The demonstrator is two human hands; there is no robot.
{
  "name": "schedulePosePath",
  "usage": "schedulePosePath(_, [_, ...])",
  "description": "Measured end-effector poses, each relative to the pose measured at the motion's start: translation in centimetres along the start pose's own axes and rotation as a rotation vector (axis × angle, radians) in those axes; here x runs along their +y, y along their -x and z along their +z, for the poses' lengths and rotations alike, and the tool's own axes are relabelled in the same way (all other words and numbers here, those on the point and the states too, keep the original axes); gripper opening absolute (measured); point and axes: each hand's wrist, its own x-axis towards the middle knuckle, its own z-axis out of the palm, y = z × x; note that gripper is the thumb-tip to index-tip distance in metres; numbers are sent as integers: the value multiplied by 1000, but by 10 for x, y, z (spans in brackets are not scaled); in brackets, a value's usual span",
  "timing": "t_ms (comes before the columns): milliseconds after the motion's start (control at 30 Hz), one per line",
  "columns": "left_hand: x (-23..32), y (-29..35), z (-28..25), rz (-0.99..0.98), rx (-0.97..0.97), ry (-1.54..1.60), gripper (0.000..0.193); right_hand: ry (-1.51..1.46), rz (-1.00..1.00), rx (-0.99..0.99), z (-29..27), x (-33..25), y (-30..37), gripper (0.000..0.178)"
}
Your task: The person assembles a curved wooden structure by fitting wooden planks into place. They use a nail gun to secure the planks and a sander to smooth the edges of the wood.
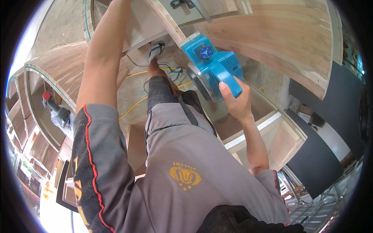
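Observation:
My right hand (pixel 235 99) is closed around the rear of a blue electric power tool (pixel 213 64). The tool's front rests against the narrow edge of a pale wooden board (pixel 167 21) that runs up and to the left. A wide plywood panel (pixel 279 35) lies just beyond the tool. My left arm (pixel 101 58) stretches up along the left side of the board and leaves the picture at the top, so its hand is hidden. My grey shirt fills the lower middle.
My sandalled foot (pixel 156 50) stands on the concrete floor beside a yellow cable (pixel 134 106) and a black cord. A red and black power tool (pixel 58 112) lies inside a wooden cabinet on the left. Dark panels (pixel 330 155) lean at the right.

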Motion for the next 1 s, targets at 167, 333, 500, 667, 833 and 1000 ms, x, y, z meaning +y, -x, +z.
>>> schedulePosePath(167, [5,4,1,-8,3,18,69,17,-18,8,2,0,-4,34])
schedulePosePath(333, [7,6,-3,-10,-24,6,70,12,-21,6,5,-4,-11,34])
schedulePosePath(500, [0,-1,3,5,-25,-18,70,30,-54,23,7,-8,-17,33])
schedulePosePath(667, [-11,-15,7,4,-110,-99,60,45,-56,17,9,-13,-23,33])
schedulePosePath(833, [-6,-5,5,5,-71,-71,54,35,-60,17,11,-17,-31,33])
schedulePosePath(1000, [-3,-5,10,0,-136,-81,51,14,-25,21,18,-23,-38,34])
